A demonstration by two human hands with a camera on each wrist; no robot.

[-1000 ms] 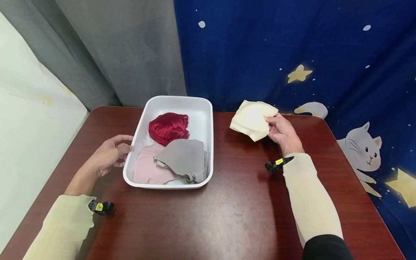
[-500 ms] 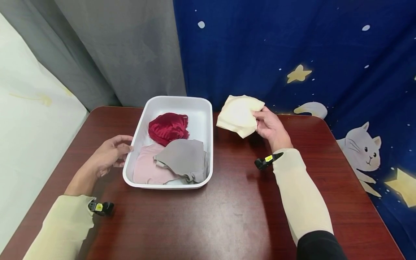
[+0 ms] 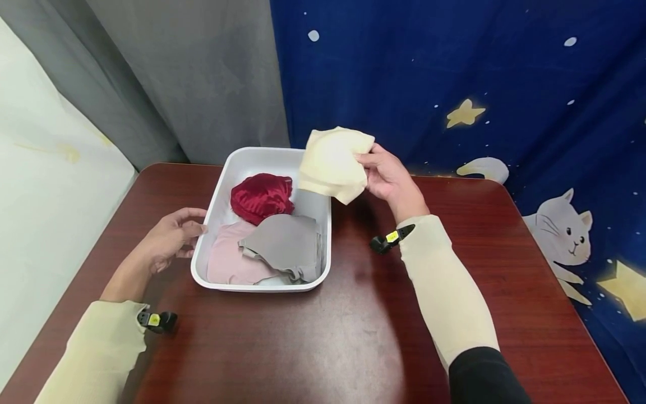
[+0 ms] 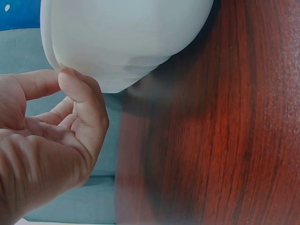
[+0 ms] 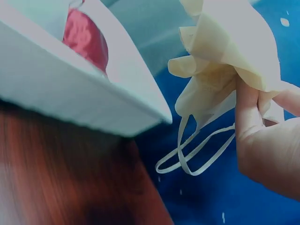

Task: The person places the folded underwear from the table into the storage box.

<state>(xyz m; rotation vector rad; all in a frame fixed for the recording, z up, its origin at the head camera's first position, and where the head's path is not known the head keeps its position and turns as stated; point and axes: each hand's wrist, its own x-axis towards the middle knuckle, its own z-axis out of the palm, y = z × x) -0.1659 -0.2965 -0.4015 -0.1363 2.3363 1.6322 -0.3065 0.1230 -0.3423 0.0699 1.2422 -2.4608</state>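
Observation:
My right hand (image 3: 391,179) pinches a folded cream bra (image 3: 333,163) by its right edge, thumb on top. It is held up over the far right corner of a white plastic bin (image 3: 327,247). In the right wrist view, thin straps (image 5: 192,161) dangle below the cream bra (image 5: 211,70). At the bin's left side, my left hand (image 3: 174,238) pinches the rim between thumb and finger, as the left wrist view of the hand (image 4: 61,122) also shows. Inside the bin lie a dark red satin garment (image 3: 262,197), a folded grey bra (image 3: 287,244) and a folded pink garment (image 3: 234,255).
The bin stands on a dark red-brown wooden table (image 3: 272,348), near its far edge. Behind hang a grey curtain (image 3: 202,73) and a blue curtain (image 3: 383,67) with stars and a cat. A white wall or sheet (image 3: 45,168) borders the left.
My right hand has carried the cream bra leftward and slightly up, from beside the bin to over its far right corner. The left hand has stayed at the rim.

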